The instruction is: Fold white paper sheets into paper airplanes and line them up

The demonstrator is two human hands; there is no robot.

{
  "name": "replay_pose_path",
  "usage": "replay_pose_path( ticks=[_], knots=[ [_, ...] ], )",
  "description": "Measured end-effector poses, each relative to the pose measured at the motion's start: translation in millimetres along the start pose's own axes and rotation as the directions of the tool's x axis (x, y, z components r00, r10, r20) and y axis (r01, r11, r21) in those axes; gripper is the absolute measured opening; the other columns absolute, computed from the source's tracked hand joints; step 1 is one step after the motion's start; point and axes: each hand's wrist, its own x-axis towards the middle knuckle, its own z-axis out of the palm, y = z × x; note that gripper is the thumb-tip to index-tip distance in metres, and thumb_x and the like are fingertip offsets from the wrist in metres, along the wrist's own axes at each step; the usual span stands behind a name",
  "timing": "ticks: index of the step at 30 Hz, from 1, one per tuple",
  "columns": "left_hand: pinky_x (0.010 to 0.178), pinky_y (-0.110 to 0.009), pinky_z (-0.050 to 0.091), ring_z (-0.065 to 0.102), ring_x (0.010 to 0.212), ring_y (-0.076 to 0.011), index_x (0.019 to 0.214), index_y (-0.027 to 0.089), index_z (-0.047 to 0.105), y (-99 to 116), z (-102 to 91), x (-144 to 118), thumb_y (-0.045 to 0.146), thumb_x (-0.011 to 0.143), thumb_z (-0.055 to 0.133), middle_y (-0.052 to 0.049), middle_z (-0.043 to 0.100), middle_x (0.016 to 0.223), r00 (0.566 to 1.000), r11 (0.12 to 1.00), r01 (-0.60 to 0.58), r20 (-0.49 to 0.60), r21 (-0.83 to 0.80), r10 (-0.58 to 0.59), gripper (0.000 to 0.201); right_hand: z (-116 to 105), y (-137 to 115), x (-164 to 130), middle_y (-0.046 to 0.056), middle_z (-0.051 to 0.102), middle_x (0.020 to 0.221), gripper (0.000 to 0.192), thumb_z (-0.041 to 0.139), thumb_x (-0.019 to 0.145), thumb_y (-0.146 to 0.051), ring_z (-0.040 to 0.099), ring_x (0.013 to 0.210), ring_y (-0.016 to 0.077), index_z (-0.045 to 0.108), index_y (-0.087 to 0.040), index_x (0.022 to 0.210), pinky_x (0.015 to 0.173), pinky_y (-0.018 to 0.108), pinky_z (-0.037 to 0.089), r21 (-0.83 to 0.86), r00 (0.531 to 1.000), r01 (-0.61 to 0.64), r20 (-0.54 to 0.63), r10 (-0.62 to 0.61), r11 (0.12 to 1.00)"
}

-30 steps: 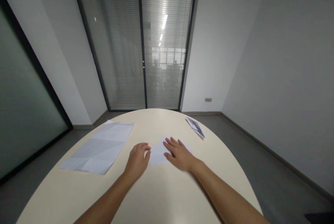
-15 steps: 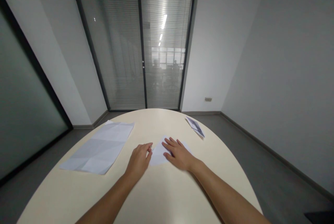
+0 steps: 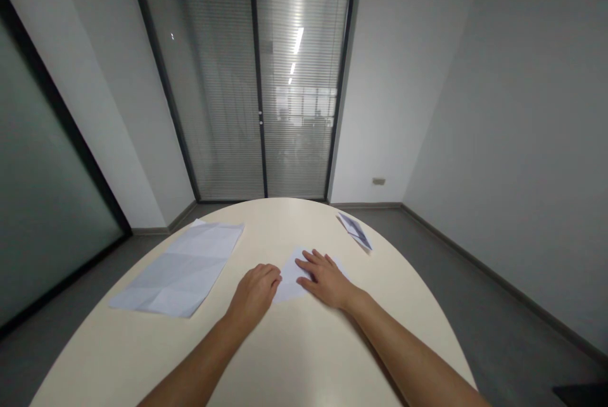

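I see paper [image 3: 289, 287] on surface [image 3: 289, 217], partly under right hand [image 3: 323, 280]. Right hand open, fingers spread flat across paper. Left hand [image 3: 256, 290] curled at paper's left edge; I cannot tell whether it pinches. Creased sheet [image 3: 185, 268] off to left. Folded piece [image 3: 354, 230] near far right rim. Blinds [image 3: 213, 97] beyond surface.

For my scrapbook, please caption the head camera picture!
Right hand rests on small white paper; left hand at its edge.
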Motion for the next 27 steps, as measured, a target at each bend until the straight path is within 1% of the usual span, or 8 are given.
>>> replay_pose_path(
  ticks=[4,7,12,15,18,20,23,27],
  knots=[
    [0.094,-0.041,0.049,0.065,0.104,-0.0247,0.102,0.021,0.071,2.1,-1.8,-1.4,0.015,0.095,0.046,-0.007,0.074,0.108,0.999,0.998,-0.029,0.023,0.062,0.028,0.027,3.8,-11.5,-4.0,0.012,0.016,0.164,0.069,0.031,0.1,-0.057,0.008,0.152,0.0362,0.027,-0.018,0.157,0.119,0.059,0.01,-0.066,0.985,-0.169,-0.028,0.167,0.983],
    [0.094,-0.044,0.049,0.066,0.104,-0.0268,0.106,0.019,0.071,6.9,-3.2,-4.2,0.019,0.095,0.049,-0.01,0.074,0.11,0.997,0.991,-0.069,0.044,0.111,0.065,0.025,8.1,-16.0,-4.4,0.012,0.013,0.165,0.071,0.027,0.101,-0.056,0.006,0.152,0.0369,0.023,-0.015,0.158,0.12,0.058,0.009,-0.1,0.974,-0.227,-0.039,0.224,0.969],
    [0.098,-0.047,0.048,0.062,0.114,-0.03,0.114,0.017,0.069,22.6,-1.0,-10.7,0.028,0.096,0.048,-0.015,0.069,0.122,0.994,0.989,-0.108,0.038,0.098,0.105,0.029,8.5,-7.7,-1.5,0.013,0.013,0.165,0.072,0.027,0.1,-0.058,0.007,0.152,0.0351,0.024,-0.014,0.158,0.121,0.056,0.009,-0.08,0.988,-0.152,-0.043,0.149,0.985],
    [0.099,-0.05,0.048,0.058,0.12,-0.0349,0.124,0.013,0.064,32.2,1.6,-15.0,0.041,0.097,0.049,-0.02,0.063,0.132,0.995,0.989,-0.079,0.066,0.123,0.072,0.043,5.7,-0.2,1.0,0.014,0.016,0.164,0.069,0.028,0.101,-0.055,0.009,0.152,0.0343,0.027,-0.014,0.157,0.121,0.055,0.011,-0.057,0.996,-0.083,-0.042,0.081,0.995],
    [0.101,-0.052,0.046,0.056,0.122,-0.0375,0.129,0.01,0.061,39.7,-0.4,-17.3,0.049,0.096,0.046,-0.022,0.058,0.138,0.991,0.981,-0.046,0.13,0.187,0.022,0.054,1.5,6.5,3.4,0.015,0.023,0.163,0.063,0.03,0.103,-0.048,0.016,0.151,0.0325,0.032,-0.014,0.155,0.12,0.052,0.017,-0.04,0.998,-0.021,-0.053,0.019,0.999],
    [0.102,-0.052,0.046,0.055,0.123,-0.0373,0.131,0.01,0.061,43.2,-4.2,-17.3,0.052,0.097,0.044,-0.022,0.057,0.14,0.987,0.976,-0.034,0.161,0.215,-0.001,0.056,-2.9,11.7,4.0,0.017,0.03,0.16,0.059,0.036,0.102,-0.042,0.024,0.149,0.0318,0.038,-0.011,0.152,0.119,0.049,0.022,-0.054,0.996,-0.038,-0.085,0.033,0.998],
    [0.104,-0.052,0.044,0.053,0.125,-0.0371,0.134,0.007,0.058,46.0,-9.8,-16.2,0.053,0.098,0.041,-0.022,0.054,0.143,0.978,0.97,-0.034,0.208,0.24,-0.017,0.061,-11.7,22.0,3.0,0.021,0.046,0.15,0.05,0.046,0.097,-0.036,0.039,0.141,0.0325,0.054,-0.008,0.138,0.115,0.044,0.03,-0.094,0.973,-0.157,-0.183,0.138,0.983],
    [0.107,-0.051,0.042,0.049,0.13,-0.0376,0.14,0.003,0.052,46.2,-12.0,-15.3,0.054,0.099,0.036,-0.023,0.049,0.147,0.961,0.962,-0.042,0.274,0.271,-0.035,0.067,-22.0,37.9,1.8,0.018,0.065,0.125,0.032,0.058,0.09,-0.038,0.059,0.117,0.0327,0.072,-0.014,0.106,0.097,0.04,0.045,-0.074,0.916,-0.333,-0.261,0.304,0.94]
  ],
)
